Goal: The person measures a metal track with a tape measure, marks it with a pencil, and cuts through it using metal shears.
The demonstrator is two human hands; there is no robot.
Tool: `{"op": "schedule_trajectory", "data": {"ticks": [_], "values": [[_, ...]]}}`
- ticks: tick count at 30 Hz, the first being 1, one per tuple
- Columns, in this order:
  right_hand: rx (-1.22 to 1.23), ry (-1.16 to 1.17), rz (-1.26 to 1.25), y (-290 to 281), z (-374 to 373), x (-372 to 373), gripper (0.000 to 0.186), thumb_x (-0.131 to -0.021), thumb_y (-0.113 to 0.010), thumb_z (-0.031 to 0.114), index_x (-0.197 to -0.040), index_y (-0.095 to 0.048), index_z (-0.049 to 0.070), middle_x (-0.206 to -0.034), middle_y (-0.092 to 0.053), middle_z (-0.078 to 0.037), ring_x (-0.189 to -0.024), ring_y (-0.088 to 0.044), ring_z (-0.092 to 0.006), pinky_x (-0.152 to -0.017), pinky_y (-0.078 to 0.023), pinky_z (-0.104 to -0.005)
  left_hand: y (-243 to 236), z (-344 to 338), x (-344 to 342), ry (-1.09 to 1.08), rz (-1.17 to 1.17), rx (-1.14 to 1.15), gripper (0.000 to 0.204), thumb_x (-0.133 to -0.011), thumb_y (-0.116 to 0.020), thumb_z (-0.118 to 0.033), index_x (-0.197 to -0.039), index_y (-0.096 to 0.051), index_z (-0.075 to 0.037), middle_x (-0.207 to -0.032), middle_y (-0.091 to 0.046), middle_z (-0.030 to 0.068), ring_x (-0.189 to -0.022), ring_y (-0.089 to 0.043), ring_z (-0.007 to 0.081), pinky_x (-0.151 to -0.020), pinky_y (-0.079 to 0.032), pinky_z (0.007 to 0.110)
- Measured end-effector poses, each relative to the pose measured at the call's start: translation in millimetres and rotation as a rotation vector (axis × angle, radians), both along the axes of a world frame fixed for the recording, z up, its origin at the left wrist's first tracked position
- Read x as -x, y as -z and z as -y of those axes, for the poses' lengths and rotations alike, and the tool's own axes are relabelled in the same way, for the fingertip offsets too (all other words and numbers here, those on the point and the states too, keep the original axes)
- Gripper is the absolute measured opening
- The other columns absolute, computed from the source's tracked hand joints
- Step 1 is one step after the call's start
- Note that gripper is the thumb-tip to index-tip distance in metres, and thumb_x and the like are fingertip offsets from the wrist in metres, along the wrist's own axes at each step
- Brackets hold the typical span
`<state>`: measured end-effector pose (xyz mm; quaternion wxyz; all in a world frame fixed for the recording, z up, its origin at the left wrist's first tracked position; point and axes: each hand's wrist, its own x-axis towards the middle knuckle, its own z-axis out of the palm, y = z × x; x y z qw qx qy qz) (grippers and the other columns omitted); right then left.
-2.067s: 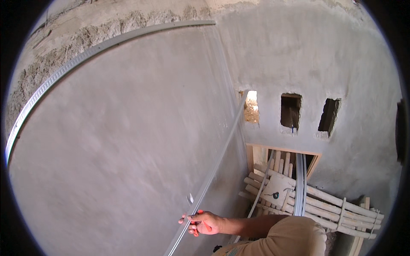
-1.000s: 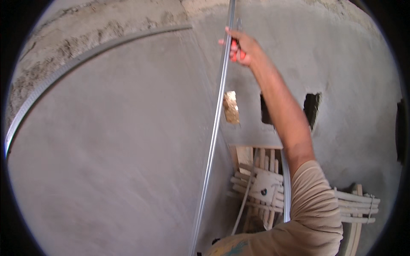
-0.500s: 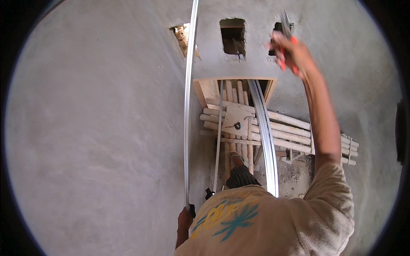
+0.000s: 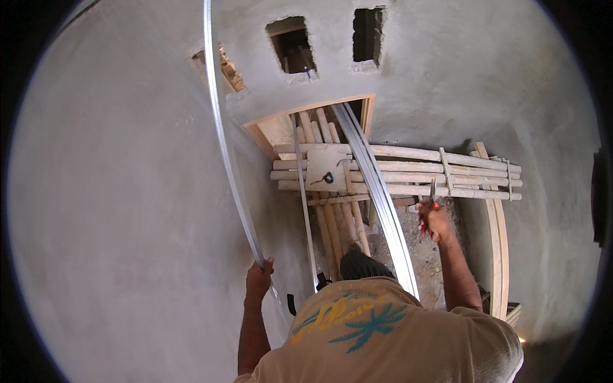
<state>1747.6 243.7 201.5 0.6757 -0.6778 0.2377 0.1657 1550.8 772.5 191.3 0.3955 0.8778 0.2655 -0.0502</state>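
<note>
My left hand (image 4: 259, 276), at the lower left, is closed round a long, thin metal channel (image 4: 222, 140) that runs up along the plastered side wall. In my right hand (image 4: 435, 220) are snips (image 4: 433, 190) with red handles and a metal blade, pointing upward, held apart from that channel. Left of this hand, a bundle of several metal channels (image 4: 383, 204) slants from a framed opening down behind my body. My printed tan shirt fills the bottom middle.
Pole scaffolding (image 4: 479, 173) crosses below the opening's wooden frame (image 4: 306, 104), carrying a pale board (image 4: 319, 163) with a small dark object (image 4: 328, 177). Timber planks (image 4: 495, 255) stand at the right. Three rough holes (image 4: 367, 35) pierce the end wall. Another thin strip (image 4: 304, 198) leans left of the poles.
My right hand has come down from high on the channel, off it and to the right, still holding the snips. The view has tilted down, showing my left hand on the channel.
</note>
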Motion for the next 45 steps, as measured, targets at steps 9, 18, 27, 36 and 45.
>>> {"op": "schedule_trajectory", "data": {"ticks": [9, 18, 27, 36, 45], "values": [[0.114, -0.054, 0.012, 14, -10, -21, 0.036, -0.091, -0.067, 0.011, -0.123, -0.062, -0.006, -0.075, -0.064, -0.007, -0.053, -0.055, -0.0120, -0.044, -0.044, -0.0293, -44, -6, -126, 0.094, 0.167, -0.001, 0.044, -0.100, -0.061, -0.041, -0.085, -0.063, 0.001, -0.071, -0.066, 0.0094, -0.066, -0.063, 0.0191, -0.065, -0.049, 0.036], [0.242, -0.136, -0.045, 9, -7, -41, 0.045, -0.085, -0.079, 0.021, -0.120, -0.062, -0.003, -0.073, -0.063, -0.007, -0.056, -0.058, -0.0147, -0.051, -0.048, -0.0320, -77, -30, -223, 0.116, 0.389, -0.045, 0.050, -0.103, -0.058, -0.044, -0.077, -0.059, -0.001, -0.064, -0.058, 0.0052, -0.061, -0.055, 0.0144, -0.059, -0.045, 0.033], [0.467, -0.215, 0.127, 29, 20, -27, 0.046, -0.084, -0.079, 0.020, -0.120, -0.062, -0.002, -0.082, -0.068, -0.012, -0.075, -0.064, -0.0216, -0.070, -0.053, -0.0352, -112, -5, -330, 0.194, 0.384, -0.075, 0.050, -0.103, -0.056, -0.046, -0.079, -0.058, -0.001, -0.065, -0.057, 0.0042, -0.062, -0.054, 0.0135, -0.062, -0.045, 0.034], [0.500, -0.091, 0.034, 31, 24, 25, 0.048, -0.082, -0.078, 0.024, -0.119, -0.063, -0.002, -0.084, -0.067, -0.016, -0.079, -0.065, -0.0252, -0.075, -0.053, -0.0378, -105, 28, -468, 0.345, 0.476, -0.018, 0.049, -0.104, -0.054, -0.046, -0.082, -0.058, -0.002, -0.069, -0.058, 0.0043, -0.067, -0.055, 0.0140, -0.065, -0.045, 0.033], [0.538, 0.144, 0.015, 13, 8, 39, 0.040, -0.081, -0.077, 0.020, -0.108, -0.061, -0.003, -0.082, -0.066, -0.019, -0.078, -0.065, -0.0285, -0.073, -0.052, -0.0418, -144, 93, -593, 0.449, 0.567, 0.321, 0.047, -0.101, -0.057, -0.051, -0.078, -0.052, -0.009, -0.065, -0.057, 0.0036, -0.060, -0.058, 0.0130, -0.054, -0.045, 0.030]]}}
